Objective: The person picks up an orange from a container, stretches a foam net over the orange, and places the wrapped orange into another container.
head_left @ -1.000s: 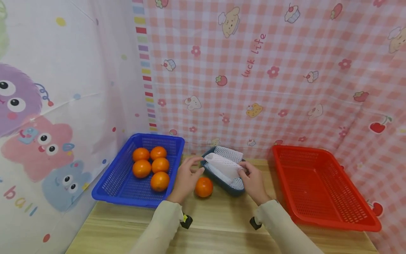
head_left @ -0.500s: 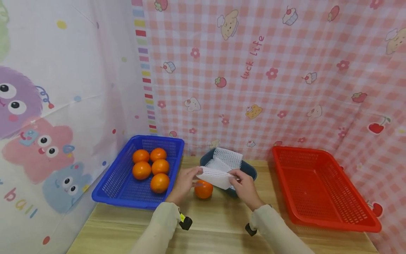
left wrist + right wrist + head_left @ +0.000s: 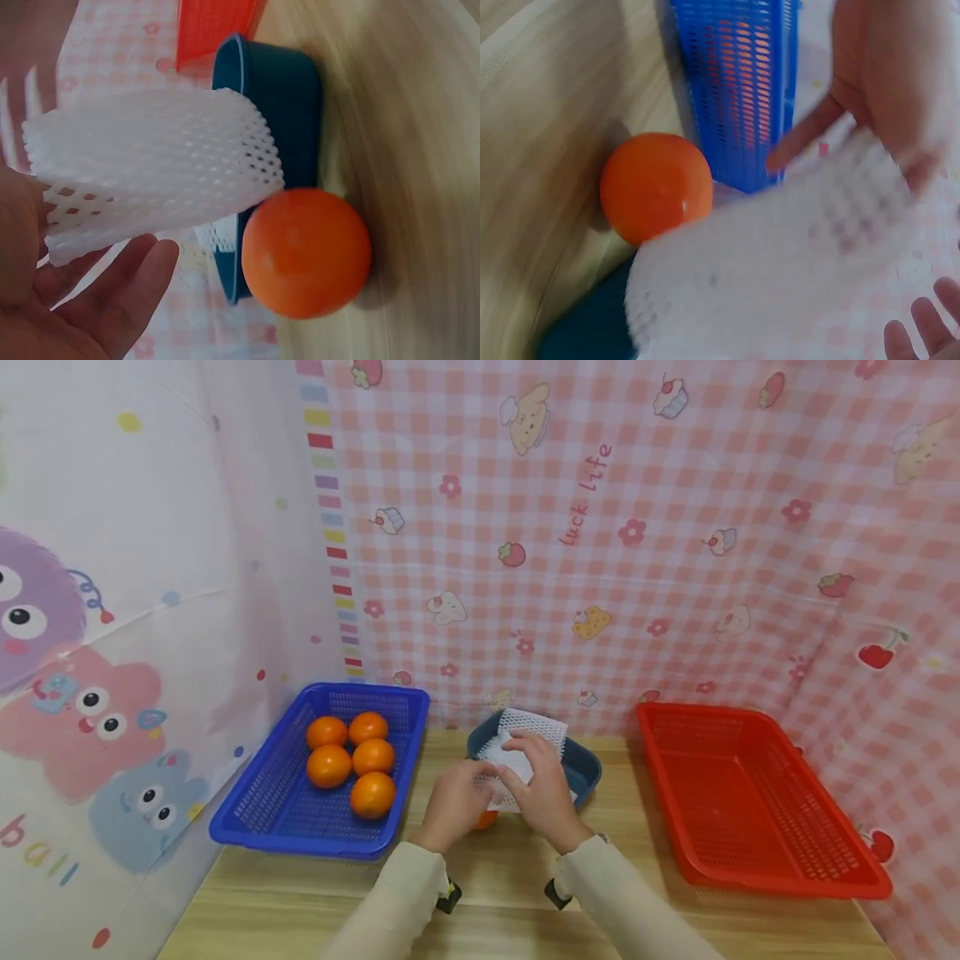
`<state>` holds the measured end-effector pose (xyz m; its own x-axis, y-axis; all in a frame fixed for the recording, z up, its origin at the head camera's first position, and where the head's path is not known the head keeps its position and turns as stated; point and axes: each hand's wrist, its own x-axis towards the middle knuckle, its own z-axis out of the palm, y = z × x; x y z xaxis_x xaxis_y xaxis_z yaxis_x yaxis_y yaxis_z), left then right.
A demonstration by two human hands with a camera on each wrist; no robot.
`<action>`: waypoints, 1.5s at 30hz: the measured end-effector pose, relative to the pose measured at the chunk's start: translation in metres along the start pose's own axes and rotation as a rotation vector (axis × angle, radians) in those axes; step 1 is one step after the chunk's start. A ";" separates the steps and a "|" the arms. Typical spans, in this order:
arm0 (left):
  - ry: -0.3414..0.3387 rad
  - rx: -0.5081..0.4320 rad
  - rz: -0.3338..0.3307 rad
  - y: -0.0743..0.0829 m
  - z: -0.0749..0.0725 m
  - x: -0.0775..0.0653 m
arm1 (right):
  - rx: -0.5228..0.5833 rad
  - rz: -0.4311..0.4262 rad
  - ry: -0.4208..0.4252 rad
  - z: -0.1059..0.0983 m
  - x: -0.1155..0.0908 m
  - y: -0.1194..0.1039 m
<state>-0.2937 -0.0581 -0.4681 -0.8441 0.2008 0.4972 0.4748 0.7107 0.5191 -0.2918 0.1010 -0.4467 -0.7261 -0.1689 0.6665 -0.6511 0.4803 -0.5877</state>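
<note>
Blue and perforated, a basket (image 3: 296, 810) at the left holds five oranges (image 3: 329, 767). Right of it, the left hand (image 3: 453, 802) holds one end of a white mesh sleeve (image 3: 157, 157) above a single orange (image 3: 307, 253), which sits on the wooden surface (image 3: 495, 910) just before a dark teal container (image 3: 581, 764) with more white mesh (image 3: 543, 723) inside. The right hand (image 3: 547, 789), its fingers spread wide, hovers beside the sleeve. Farthest right stands a red basket (image 3: 750, 810).

I see soft light, a faint shadow by the loose orange (image 3: 656, 187), and the white net (image 3: 772, 262) blurred in my right-wrist view.
</note>
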 end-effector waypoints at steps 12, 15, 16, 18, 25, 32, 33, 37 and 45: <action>-0.061 -0.246 -0.089 0.000 -0.002 -0.005 | -0.273 -0.083 -0.159 0.004 -0.008 0.013; -0.121 -0.364 -0.155 -0.003 -0.004 -0.008 | -0.176 0.061 -0.239 -0.003 -0.010 0.020; -0.136 -0.405 -0.176 -0.004 -0.004 -0.009 | -0.128 0.113 -0.268 -0.006 -0.011 0.023; -0.152 -0.487 -0.204 -0.005 -0.003 -0.011 | -0.027 0.206 -0.321 -0.010 -0.013 0.026; -0.133 -0.847 -0.303 -0.005 0.000 -0.014 | 0.198 0.330 -0.513 -0.012 -0.017 0.036; -0.066 -1.043 -0.382 -0.005 0.007 -0.014 | 0.194 0.344 -0.480 -0.006 -0.022 0.038; -0.045 -1.019 -0.378 -0.006 0.009 -0.013 | 0.182 0.340 -0.464 -0.005 -0.022 0.039; 0.099 -0.766 -0.353 -0.015 0.016 -0.014 | 0.101 0.356 -0.415 -0.004 -0.024 0.044; 0.025 -0.272 -0.417 -0.042 0.036 -0.023 | 0.007 0.430 -0.403 -0.004 -0.036 0.059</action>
<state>-0.3030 -0.0679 -0.5268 -0.9713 -0.0812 0.2236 0.1491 0.5248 0.8381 -0.3036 0.1387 -0.5034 -0.9511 -0.2743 0.1418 -0.2800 0.5726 -0.7705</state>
